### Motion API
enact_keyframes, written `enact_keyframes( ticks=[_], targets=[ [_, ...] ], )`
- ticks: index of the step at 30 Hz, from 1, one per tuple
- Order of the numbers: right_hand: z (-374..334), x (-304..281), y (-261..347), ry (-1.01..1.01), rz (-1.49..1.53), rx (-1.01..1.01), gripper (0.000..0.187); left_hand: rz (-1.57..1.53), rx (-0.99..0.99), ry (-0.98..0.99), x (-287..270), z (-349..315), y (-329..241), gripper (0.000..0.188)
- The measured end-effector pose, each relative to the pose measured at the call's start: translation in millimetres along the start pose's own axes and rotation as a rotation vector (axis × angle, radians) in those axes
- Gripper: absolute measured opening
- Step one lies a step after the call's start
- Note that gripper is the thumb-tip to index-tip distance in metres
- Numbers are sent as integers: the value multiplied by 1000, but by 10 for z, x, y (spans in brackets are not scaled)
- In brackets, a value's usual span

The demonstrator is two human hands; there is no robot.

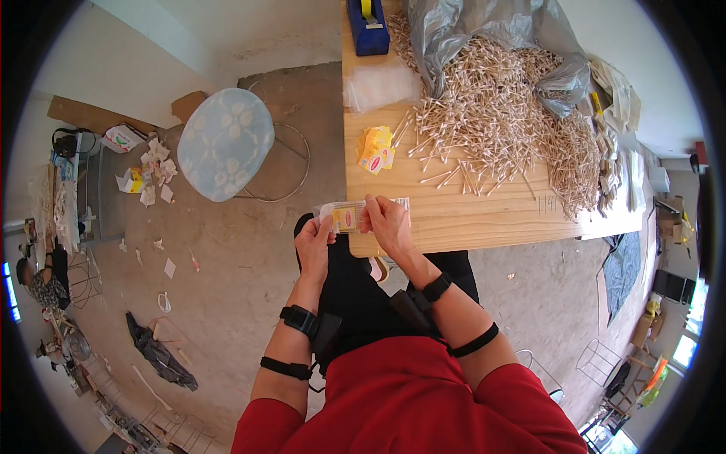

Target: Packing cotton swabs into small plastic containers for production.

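A small clear plastic bag (345,219) with a yellow and white card inside is held between my two hands at the table's near left corner. My left hand (314,240) pinches the bag's left end. At its right part, my right hand (388,224) has its fingers closed on the bag, which partly covers what is in it. Farther up the table lies a small stack of yellow cards (376,150). Beyond and to the right spreads a big heap of cotton swabs (491,113), spilling from a grey plastic bag (522,26).
A wad of clear bags (382,85) and a blue tape dispenser (368,30) sit along the wooden table's (484,219) left edge. Left of the table is a stool with a light blue flowered cover (225,144). Paper scraps (157,163) litter the floor. Another person (47,284) is at far left.
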State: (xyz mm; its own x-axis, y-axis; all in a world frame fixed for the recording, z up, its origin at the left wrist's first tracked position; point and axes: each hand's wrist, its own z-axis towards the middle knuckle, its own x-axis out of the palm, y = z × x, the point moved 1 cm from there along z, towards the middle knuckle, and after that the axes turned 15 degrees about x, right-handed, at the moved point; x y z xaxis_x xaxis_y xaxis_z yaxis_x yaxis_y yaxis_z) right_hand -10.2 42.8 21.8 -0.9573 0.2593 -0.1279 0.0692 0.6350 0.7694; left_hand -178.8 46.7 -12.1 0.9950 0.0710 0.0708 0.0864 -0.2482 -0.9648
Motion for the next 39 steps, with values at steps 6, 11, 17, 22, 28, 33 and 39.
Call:
enact_keyframes(
  ticks=[6, 11, 17, 22, 28, 33, 39],
  targets=[
    [12, 22, -16, -55, 54, -7, 44, -7, 7, 4, -22, 18, 35, 18],
    [61, 13, -52, -23, 25, -54, 39, 10, -6, -2, 21, 14, 11, 20],
    [-89, -182, -112, -162, -99, -156, 31, -119, -39, -25, -156, -32, 81, 22],
    [-158, 10, -364, -181, 122, -400, 21, -54, -8, 14, -199, -81, 109, 20],
    [-181, 208, -387, -123, 114, -438, 25, 113, -1, 33, -166, -42, 127, 20],
    [-158, 227, -405, -116, 162, -431, 27, 73, -10, 22, -112, -4, 92, 24],
    [34, 340, -351, -227, 170, -527, 27, 281, 201, 51, 49, 247, 82, 36]
  ],
)
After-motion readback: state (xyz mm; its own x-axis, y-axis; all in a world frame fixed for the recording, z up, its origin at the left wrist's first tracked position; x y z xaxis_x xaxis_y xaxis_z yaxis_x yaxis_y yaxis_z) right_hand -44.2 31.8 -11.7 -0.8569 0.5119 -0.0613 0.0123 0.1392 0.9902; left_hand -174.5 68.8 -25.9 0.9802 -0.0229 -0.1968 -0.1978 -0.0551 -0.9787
